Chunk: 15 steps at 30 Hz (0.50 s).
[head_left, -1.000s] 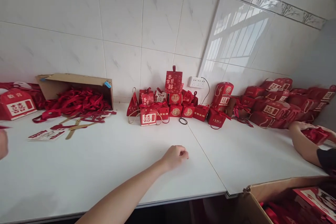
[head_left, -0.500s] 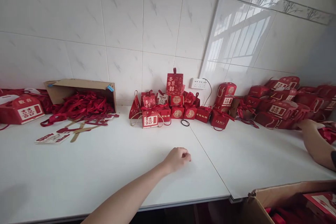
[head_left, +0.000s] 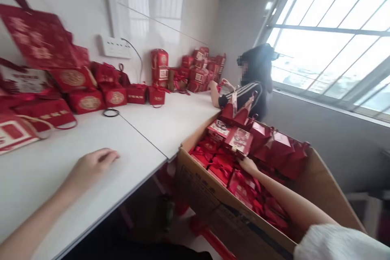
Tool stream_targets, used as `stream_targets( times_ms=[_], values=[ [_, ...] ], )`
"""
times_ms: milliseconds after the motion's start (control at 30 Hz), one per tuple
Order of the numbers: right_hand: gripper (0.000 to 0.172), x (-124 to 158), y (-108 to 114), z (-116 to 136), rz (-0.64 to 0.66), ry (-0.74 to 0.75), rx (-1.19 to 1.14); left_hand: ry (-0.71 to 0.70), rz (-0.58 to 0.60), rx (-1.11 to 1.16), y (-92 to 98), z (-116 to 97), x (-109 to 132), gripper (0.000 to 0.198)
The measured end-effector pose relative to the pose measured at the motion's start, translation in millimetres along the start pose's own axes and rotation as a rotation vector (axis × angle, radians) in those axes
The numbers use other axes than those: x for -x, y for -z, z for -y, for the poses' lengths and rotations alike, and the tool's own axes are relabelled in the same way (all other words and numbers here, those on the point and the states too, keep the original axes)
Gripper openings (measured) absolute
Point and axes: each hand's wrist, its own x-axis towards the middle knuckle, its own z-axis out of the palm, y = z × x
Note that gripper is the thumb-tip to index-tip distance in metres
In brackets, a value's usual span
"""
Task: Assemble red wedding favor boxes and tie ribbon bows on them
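Note:
My left hand (head_left: 96, 164) rests on the white table (head_left: 137, 158), its fingers curled in a loose fist, with nothing visible in them. Inside the large cardboard carton (head_left: 207, 199) my right hand (head_left: 248, 166) reaches to a red gift box (head_left: 239, 139) with a printed pale top, and its fingers close at the near edge. Part of those fingertips is hidden by the box. Around it lie several red boxes with ribbons (head_left: 221, 168), and taller red boxes (head_left: 282, 142) stand along the carton's far side.
A black ring (head_left: 111, 112) lies near the seam between the tabletops. Red boxes (head_left: 88, 100) line the wall below a white power strip (head_left: 117, 47). More boxes are stacked (head_left: 199, 75) in the far corner, beside a co-worker (head_left: 254, 81) in a striped dark top.
The view has swung right, bringing the carton, the co-worker and the window into sight. My right hand now shows inside the carton. My left hand stays curled on the table.

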Motion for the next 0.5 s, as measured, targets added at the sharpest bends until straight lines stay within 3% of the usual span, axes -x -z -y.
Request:
stream_targets(
  times_ms=[100,200,367,500],
  values=[
    [0.032,-13,15,-20,-0.180,-0.248,0.345,0.091,0.003,-0.044,0.9,-5,1,0.030],
    [0.034,-27,10,-23,-0.240,-0.334,0.553,0.124,0.018,-0.044,1.2,-7,3,0.031],
    [0.031,-24,8,-16,-0.191,-0.284,0.711,0.130,0.024,-0.018,0.7,-4,-1,0.031],
    [0.023,2,8,5,-0.094,-0.116,0.671,0.103,0.028,0.058,-1.1,3,-3,0.031]
  ],
)
